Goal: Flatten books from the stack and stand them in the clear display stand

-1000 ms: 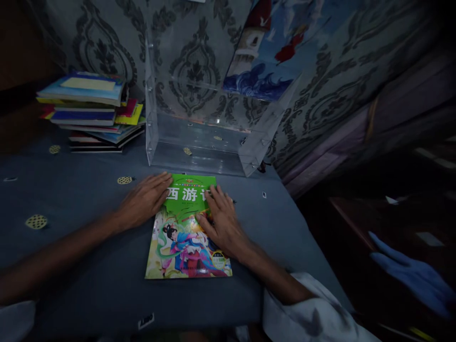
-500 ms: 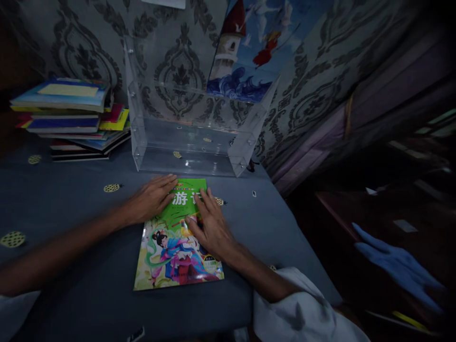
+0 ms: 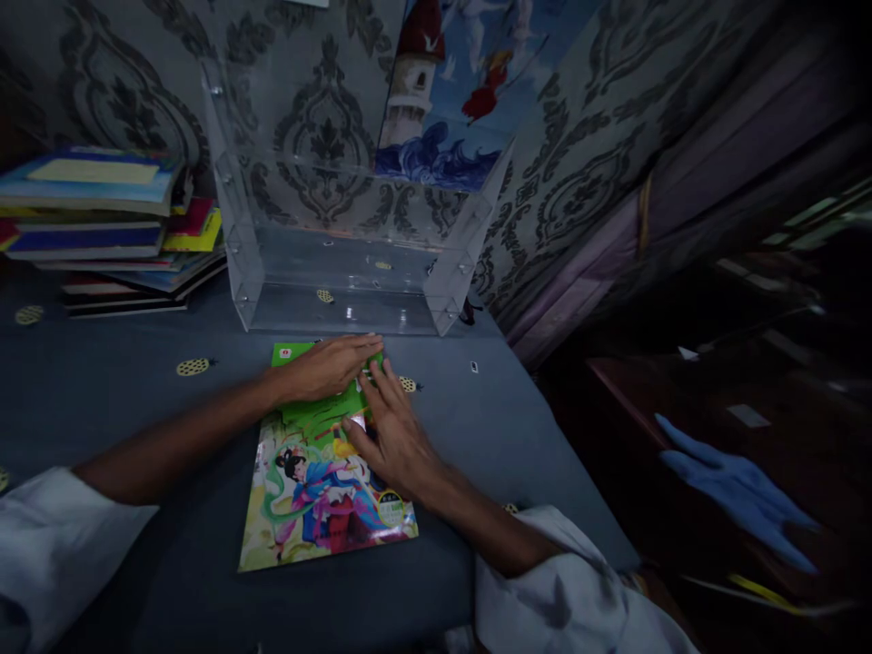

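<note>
The bare left hand has slid over the top of the thin, shiny paper book with the green and picture-covered front, and now it hides most of the big white title that showed before. The book lies flat on the table's dark blue-grey cloth, right in front of the person, its face up and a little tilted. The left hand lies palm down across the green part, fingers straight and close together. The bare right hand rests on the book's right side, fingers stretched out and thumb apart, pointing up toward the left one. Both hands are flat and loose, and neither one grips anything. (The painted lady in the blue and pink dress peeks out below them!)

Just behind the book stands a see-through plastic rack. Up by its right side is a blue picture with a white tower and red roof; I can't tell if it touches the rack. To the left sits a messy pile of colourful books. Off to the right, beyond the table, lies a blue glove-shaped thing.
</note>
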Available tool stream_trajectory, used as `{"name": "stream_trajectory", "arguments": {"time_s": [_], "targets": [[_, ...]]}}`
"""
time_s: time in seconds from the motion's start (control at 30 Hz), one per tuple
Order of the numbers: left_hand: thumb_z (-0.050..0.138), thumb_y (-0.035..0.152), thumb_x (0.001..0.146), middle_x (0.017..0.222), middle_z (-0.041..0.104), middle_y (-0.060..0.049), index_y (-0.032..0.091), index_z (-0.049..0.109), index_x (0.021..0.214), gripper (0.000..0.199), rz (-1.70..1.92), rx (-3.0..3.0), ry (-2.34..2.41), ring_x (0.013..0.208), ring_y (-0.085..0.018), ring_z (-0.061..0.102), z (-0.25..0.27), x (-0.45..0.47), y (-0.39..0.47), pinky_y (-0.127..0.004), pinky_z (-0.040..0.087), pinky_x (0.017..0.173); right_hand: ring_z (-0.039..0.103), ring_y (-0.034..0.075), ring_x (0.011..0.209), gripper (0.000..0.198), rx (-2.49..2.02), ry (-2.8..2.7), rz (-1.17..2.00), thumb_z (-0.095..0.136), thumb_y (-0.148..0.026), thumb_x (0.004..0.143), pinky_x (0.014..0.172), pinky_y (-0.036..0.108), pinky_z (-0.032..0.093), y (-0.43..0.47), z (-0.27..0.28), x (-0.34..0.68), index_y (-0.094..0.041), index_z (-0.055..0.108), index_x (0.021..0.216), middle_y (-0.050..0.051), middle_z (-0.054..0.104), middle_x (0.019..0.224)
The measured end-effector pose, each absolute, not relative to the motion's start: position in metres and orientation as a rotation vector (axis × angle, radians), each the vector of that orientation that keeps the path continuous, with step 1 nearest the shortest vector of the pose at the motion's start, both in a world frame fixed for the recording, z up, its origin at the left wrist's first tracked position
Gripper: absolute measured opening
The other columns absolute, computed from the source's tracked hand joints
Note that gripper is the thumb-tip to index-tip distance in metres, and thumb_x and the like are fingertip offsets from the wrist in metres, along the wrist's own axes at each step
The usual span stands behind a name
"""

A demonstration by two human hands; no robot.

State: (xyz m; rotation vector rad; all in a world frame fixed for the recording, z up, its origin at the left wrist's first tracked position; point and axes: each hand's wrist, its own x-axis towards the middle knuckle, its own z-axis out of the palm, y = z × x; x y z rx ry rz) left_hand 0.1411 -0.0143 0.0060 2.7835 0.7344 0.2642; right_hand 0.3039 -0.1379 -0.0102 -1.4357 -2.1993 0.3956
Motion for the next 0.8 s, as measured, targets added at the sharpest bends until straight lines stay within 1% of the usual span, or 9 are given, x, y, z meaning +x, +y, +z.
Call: {"name": "stream_trajectory", "arguments": {"time_s": [0.07, 0.2, 0.3, 0.37, 0.5, 0.6, 0.7, 0.8], "targets": [[0.035, 0.02, 0.1, 0.156, 0.045, -0.012, 0.01, 0.043, 0.148, 0.05, 0.267, 2.79, 0.737, 0.146, -0.017, 0.038, 0.005, 0.142, -0.013, -0.033, 0.03, 0.12, 0.011, 0.034, 0.155, 0.068, -1.433, -2.207, 0.409, 0.049, -0.046, 0.099, 0.122, 0.059, 0.024, -0.138, -0.011, 0.305, -0.003, 0.039, 0.152, 0.025, 0.027, 0.162], [0.032, 0.02, 0.1, 0.157, 0.042, -0.012, 0.012, 0.044, 0.148, 0.05, 0.271, 2.821, 0.738, 0.148, -0.018, 0.035, 0.004, 0.141, -0.016, -0.037, 0.028, 0.122, 0.014, 0.032, 0.155, 0.067, -1.421, -2.197, 0.419, 0.047, -0.047, 0.1, 0.122, 0.06, 0.025, -0.139, -0.011, 0.309, -0.008, 0.037, 0.153, 0.022, 0.028, 0.163], [0.029, 0.022, 0.102, 0.158, 0.04, -0.013, 0.011, 0.044, 0.148, 0.049, 0.264, 2.827, 0.732, 0.149, -0.019, 0.034, 0.006, 0.139, -0.022, -0.039, 0.027, 0.122, 0.017, 0.032, 0.154, 0.067, -1.429, -2.187, 0.43, 0.045, -0.047, 0.101, 0.123, 0.058, 0.025, -0.143, -0.009, 0.311, -0.004, 0.039, 0.151, 0.024, 0.03, 0.161], [0.028, 0.024, 0.103, 0.158, 0.041, -0.013, 0.011, 0.045, 0.147, 0.049, 0.272, 2.824, 0.72, 0.149, -0.019, 0.034, 0.008, 0.138, -0.027, -0.039, 0.027, 0.123, 0.02, 0.031, 0.154, 0.067, -1.432, -2.176, 0.444, 0.043, -0.048, 0.101, 0.123, 0.056, 0.026, -0.147, -0.008, 0.313, -0.004, 0.04, 0.151, 0.024, 0.032, 0.16], [0.029, 0.025, 0.103, 0.156, 0.044, -0.011, 0.013, 0.047, 0.147, 0.049, 0.286, 2.809, 0.654, 0.148, -0.02, 0.037, 0.012, 0.136, -0.039, -0.04, 0.03, 0.122, 0.023, 0.026, 0.153, 0.062, -1.435, -2.153, 0.469, 0.04, -0.045, 0.103, 0.124, 0.054, 0.027, -0.157, -0.006, 0.317, -0.011, 0.038, 0.154, 0.017, 0.034, 0.161], [0.031, 0.025, 0.102, 0.156, 0.044, -0.011, 0.013, 0.048, 0.146, 0.049, 0.3, 2.808, 0.608, 0.146, -0.021, 0.039, 0.014, 0.134, -0.048, -0.041, 0.033, 0.121, 0.025, 0.025, 0.153, 0.059, -1.439, -2.15, 0.496, 0.039, -0.042, 0.103, 0.124, 0.051, 0.027, -0.166, -0.006, 0.32, -0.01, 0.039, 0.153, 0.017, 0.034, 0.161], [0.032, 0.026, 0.103, 0.155, 0.045, -0.014, 0.009, 0.05, 0.144, 0.048, 0.292, 2.802, 0.563, 0.145, -0.022, 0.041, 0.016, 0.133, -0.057, -0.04, 0.035, 0.12, 0.027, 0.024, 0.152, 0.058, -1.429, -2.138, 0.565, 0.037, -0.041, 0.103, 0.124, 0.049, 0.028, -0.176, -0.002, 0.322, -0.01, 0.04, 0.152, 0.016, 0.035, 0.161], [0.032, 0.027, 0.103, 0.155, 0.047, -0.011, 0.013, 0.051, 0.144, 0.047, 0.301, 2.786, 0.535, 0.144, -0.021, 0.043, 0.018, 0.132, -0.067, -0.041, 0.036, 0.12, 0.028, 0.023, 0.152, 0.056, -1.428, -2.121, 0.631, 0.035, -0.042, 0.105, 0.124, 0.049, 0.029, -0.189, 0.003, 0.324, -0.015, 0.038, 0.154, 0.012, 0.035, 0.162]]}}
